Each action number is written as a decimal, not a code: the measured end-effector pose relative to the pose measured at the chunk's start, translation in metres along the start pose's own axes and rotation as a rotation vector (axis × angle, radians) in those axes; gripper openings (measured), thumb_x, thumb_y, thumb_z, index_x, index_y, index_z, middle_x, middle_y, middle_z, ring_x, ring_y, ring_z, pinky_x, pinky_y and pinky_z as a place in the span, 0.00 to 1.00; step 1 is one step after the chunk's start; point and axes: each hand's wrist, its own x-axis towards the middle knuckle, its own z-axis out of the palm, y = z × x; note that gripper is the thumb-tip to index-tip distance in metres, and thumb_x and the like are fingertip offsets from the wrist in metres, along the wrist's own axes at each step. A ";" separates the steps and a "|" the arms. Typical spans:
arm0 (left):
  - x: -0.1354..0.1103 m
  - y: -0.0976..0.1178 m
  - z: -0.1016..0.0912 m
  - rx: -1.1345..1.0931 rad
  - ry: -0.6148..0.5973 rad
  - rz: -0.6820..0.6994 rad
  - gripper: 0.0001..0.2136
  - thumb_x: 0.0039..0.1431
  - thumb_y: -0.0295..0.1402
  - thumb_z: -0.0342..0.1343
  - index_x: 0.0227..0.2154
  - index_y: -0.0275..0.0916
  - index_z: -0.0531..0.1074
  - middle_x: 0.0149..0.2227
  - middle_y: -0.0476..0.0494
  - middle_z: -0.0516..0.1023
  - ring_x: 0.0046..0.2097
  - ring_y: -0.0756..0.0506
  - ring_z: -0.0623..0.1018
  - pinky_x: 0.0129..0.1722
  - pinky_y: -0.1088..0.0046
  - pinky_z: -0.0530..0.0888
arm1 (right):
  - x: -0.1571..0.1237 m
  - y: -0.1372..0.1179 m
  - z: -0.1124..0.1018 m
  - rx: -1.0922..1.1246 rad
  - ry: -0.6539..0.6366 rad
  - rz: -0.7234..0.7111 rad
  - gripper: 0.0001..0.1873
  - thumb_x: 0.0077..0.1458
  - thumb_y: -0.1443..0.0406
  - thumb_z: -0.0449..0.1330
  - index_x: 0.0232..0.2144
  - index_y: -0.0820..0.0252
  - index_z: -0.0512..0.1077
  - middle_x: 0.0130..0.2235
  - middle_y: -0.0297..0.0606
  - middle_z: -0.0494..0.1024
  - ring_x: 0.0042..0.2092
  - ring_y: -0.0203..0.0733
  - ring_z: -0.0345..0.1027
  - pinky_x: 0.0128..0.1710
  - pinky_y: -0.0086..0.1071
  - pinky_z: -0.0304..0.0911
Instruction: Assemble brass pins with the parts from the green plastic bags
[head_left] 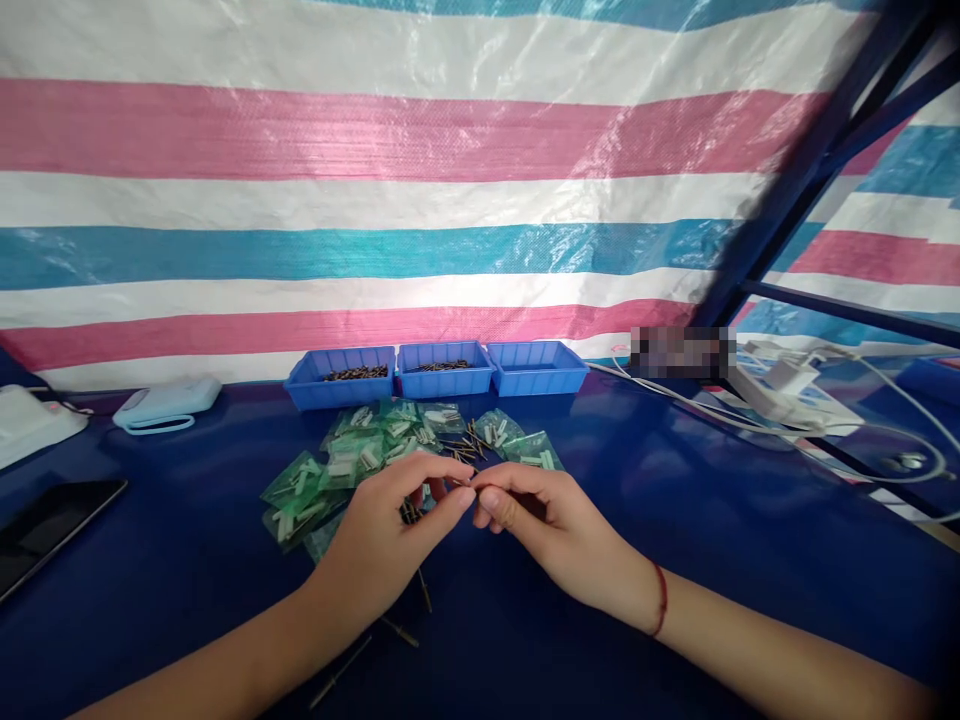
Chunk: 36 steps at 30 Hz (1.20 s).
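Note:
My left hand (pixel 397 515) and my right hand (pixel 544 515) meet over the table, thumb and forefinger pinched on each. Between their tips a thin, brownish rod-like piece (pixel 459 482) barely shows; fingers hide most of it. Behind the hands lie several thin metal rods (pixel 471 443), bronze and dark, in a loose heap. Others, partly covered by my left hand, lie under it. Closer to me, a rod with a thicker bronze end (pixel 401 632) and a longer thin rod (pixel 341 672) rest on the tabletop. Green clear bags (pixel 360 445) with small white pieces inside spread behind my left hand.
Along the back stand a left blue bin (pixel 300 388) and a middle blue bin (pixel 442 383), both holding metal pieces, and a right blue bin (pixel 540 380). A phone (pixel 52 530) and a light-blue device (pixel 166 403) lie left. White cables (pixel 720 412) and a power strip (pixel 757 392) sit right.

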 end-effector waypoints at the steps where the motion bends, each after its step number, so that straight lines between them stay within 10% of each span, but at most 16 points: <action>1: 0.000 0.000 0.001 -0.027 0.001 -0.011 0.05 0.58 0.33 0.57 0.36 0.44 0.76 0.30 0.51 0.77 0.29 0.50 0.73 0.30 0.75 0.70 | 0.000 0.000 0.001 0.034 -0.011 0.019 0.12 0.62 0.61 0.55 0.33 0.62 0.74 0.30 0.35 0.75 0.32 0.34 0.67 0.33 0.28 0.63; 14: -0.002 -0.004 0.001 -0.061 0.016 0.006 0.04 0.60 0.30 0.54 0.34 0.43 0.73 0.30 0.52 0.74 0.29 0.51 0.71 0.29 0.77 0.69 | 0.004 0.000 0.002 0.185 -0.019 0.171 0.15 0.59 0.56 0.57 0.31 0.63 0.72 0.27 0.33 0.72 0.29 0.32 0.65 0.30 0.27 0.63; 21: -0.002 -0.001 0.002 0.121 0.002 0.200 0.05 0.60 0.27 0.53 0.33 0.42 0.72 0.29 0.50 0.75 0.31 0.50 0.74 0.33 0.74 0.71 | 0.001 0.004 0.000 -0.085 0.182 -0.035 0.08 0.59 0.60 0.58 0.32 0.59 0.71 0.29 0.33 0.71 0.30 0.35 0.65 0.31 0.29 0.64; 32: 0.114 -0.047 -0.019 0.569 0.142 0.186 0.11 0.64 0.34 0.48 0.41 0.37 0.75 0.41 0.40 0.79 0.44 0.40 0.75 0.45 0.61 0.70 | 0.013 0.023 -0.005 -0.900 -0.050 -0.259 0.20 0.61 0.62 0.54 0.54 0.59 0.67 0.56 0.47 0.69 0.56 0.51 0.60 0.55 0.49 0.58; 36: 0.113 -0.052 -0.011 0.595 0.135 0.187 0.15 0.63 0.37 0.50 0.49 0.37 0.72 0.49 0.37 0.75 0.52 0.35 0.69 0.50 0.53 0.66 | 0.011 0.024 -0.002 -0.959 -0.087 -0.223 0.16 0.63 0.64 0.51 0.51 0.58 0.70 0.52 0.44 0.72 0.52 0.48 0.64 0.52 0.47 0.61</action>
